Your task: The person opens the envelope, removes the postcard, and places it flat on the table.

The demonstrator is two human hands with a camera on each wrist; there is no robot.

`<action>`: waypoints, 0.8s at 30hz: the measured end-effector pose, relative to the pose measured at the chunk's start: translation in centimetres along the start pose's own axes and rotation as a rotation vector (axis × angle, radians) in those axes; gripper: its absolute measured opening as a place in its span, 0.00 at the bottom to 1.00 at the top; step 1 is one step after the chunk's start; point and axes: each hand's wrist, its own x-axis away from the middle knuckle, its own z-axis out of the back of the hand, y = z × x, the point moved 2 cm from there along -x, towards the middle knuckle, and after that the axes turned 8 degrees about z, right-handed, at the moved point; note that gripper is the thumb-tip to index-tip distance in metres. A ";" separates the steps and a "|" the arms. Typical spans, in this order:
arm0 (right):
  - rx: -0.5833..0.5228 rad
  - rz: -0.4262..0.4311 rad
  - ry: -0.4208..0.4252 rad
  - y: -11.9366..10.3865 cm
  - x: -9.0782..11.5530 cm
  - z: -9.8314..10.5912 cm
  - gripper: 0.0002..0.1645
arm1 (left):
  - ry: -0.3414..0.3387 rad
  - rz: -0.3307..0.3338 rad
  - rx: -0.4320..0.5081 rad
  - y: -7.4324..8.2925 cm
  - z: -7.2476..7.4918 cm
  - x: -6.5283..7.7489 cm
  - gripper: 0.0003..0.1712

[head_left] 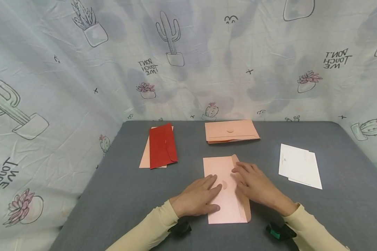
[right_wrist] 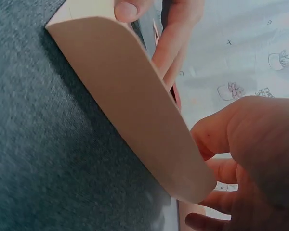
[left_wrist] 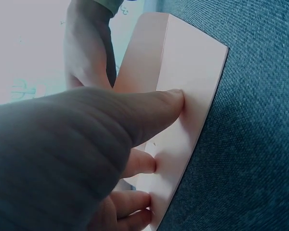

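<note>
A pale pink envelope [head_left: 218, 165] lies lengthwise in front of me, its long flap [right_wrist: 130, 101] along the right side raised partway off the table. My left hand [head_left: 198, 197] rests on the envelope's left part with fingers spread, and in the left wrist view the fingertips press on the paper. On the other side, my right hand [head_left: 256, 184] reaches over the flap, fingers loosely bent. Its fingertips touch the flap's inner side and edge in the right wrist view. A small round thumb notch [head_left: 224, 184] shows between both hands.
Far left, a red envelope [head_left: 161, 146] lies over a pink one [head_left: 145, 157]. Several pink envelopes [head_left: 232, 130] are stacked at the table's back edge. Two overlapping white cards [head_left: 298, 165] lie to the right on the grey table [head_left: 113, 195]. A printed curtain [head_left: 201, 69] hangs behind.
</note>
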 end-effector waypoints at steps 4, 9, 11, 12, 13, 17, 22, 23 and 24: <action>0.049 0.005 -0.012 0.3 0.1 0.0 0.20 | -0.002 -0.003 0.016 0.0 -0.1 0.1 0.38; 0.137 0.041 -0.035 0.4 0.3 -0.2 0.17 | -0.016 0.001 0.039 0.0 -0.2 0.0 0.38; 0.173 0.051 -0.038 0.4 0.4 -0.3 0.18 | -0.019 0.001 0.041 0.0 -0.3 -0.1 0.38; 0.189 0.055 -0.040 0.4 0.4 -0.4 0.19 | -0.020 0.002 0.043 -0.1 -0.3 -0.1 0.38; 0.202 0.056 -0.042 0.3 0.4 -0.5 0.20 | -0.019 0.002 0.041 -0.1 -0.3 -0.1 0.38; 0.294 0.095 -0.030 0.1 0.4 -0.9 0.23 | -0.010 -0.001 0.029 -0.1 -0.3 -0.2 0.39; 0.396 0.161 0.008 -0.3 0.5 -1.5 0.19 | 0.004 -0.008 0.011 -0.2 -0.3 -0.2 0.39; 0.405 0.165 0.012 -0.4 0.5 -1.6 0.19 | 0.007 -0.008 0.006 -0.2 -0.3 -0.2 0.39; 0.410 0.167 0.014 -0.4 0.5 -1.6 0.19 | 0.010 -0.007 0.000 -0.2 -0.3 -0.2 0.39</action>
